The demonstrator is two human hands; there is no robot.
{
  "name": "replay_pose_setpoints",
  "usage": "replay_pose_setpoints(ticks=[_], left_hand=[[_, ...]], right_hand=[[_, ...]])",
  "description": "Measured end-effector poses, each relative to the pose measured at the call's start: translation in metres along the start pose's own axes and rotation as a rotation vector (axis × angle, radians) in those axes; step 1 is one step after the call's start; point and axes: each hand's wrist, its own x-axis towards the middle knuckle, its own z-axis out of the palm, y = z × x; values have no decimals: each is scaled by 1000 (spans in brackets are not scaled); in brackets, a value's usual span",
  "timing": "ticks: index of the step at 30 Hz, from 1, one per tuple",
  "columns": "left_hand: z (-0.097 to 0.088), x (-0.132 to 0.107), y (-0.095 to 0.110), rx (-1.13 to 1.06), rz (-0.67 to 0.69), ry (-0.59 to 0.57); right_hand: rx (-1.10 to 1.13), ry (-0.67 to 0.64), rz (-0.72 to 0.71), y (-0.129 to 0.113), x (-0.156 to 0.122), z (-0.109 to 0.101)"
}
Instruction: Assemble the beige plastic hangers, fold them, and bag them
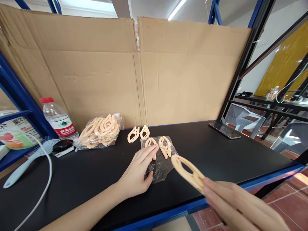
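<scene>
In my right hand, near the table's front edge, I pinch a beige folding hanger, a flat oval loop with a hollow middle. My left hand rests on a clear plastic bag, fingers stretched out and thumb apart. On or inside that bag lie two beige hangers, one partly hidden by my left fingers; I cannot tell which. Just behind the bag, two more folded hangers lie on the black table.
A stuffed clear bag of hangers sits at the back left, beside a red-capped water bottle. A pale hairbrush, a round black item and a white cable lie left. A phone lies right. Cardboard walls the back.
</scene>
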Motion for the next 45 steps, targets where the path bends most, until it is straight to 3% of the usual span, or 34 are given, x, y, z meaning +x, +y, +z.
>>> replay_pose_setpoints(ticks=[2, 5, 8, 12, 16, 24, 29, 33, 38, 43, 45], left_hand=[[1, 0, 1, -13, 8, 4], [2, 1, 1, -25, 11, 7], [3, 1, 1, -28, 3, 12], [5, 0, 0, -22, -11, 21], [10, -2, 0, -8, -24, 10], [10, 0, 7, 24, -19, 1], [9, 0, 9, 37, -11, -14], [10, 0, 8, 50, -16, -29], [7, 0, 5, 21, -19, -22], [4, -1, 4, 6, -11, -4], [3, -1, 5, -2, -4, 7]], right_hand=[[-1, 11, -167, -8, 31, 14], [-79, -82, -254, -20, 73, 47], [-195, -129, -297, -24, 98, 83], [-361, -177, -280, -23, 111, 117], [-485, -277, -133, -24, 121, 130], [-472, -552, 79, -27, 125, 139], [-558, -568, 106, -25, 120, 143], [-637, -501, 96, -19, 113, 148], [-586, -286, -9, -18, 93, 144], [-325, -90, -189, -14, 85, 98], [-146, -40, -179, -3, 95, 76]])
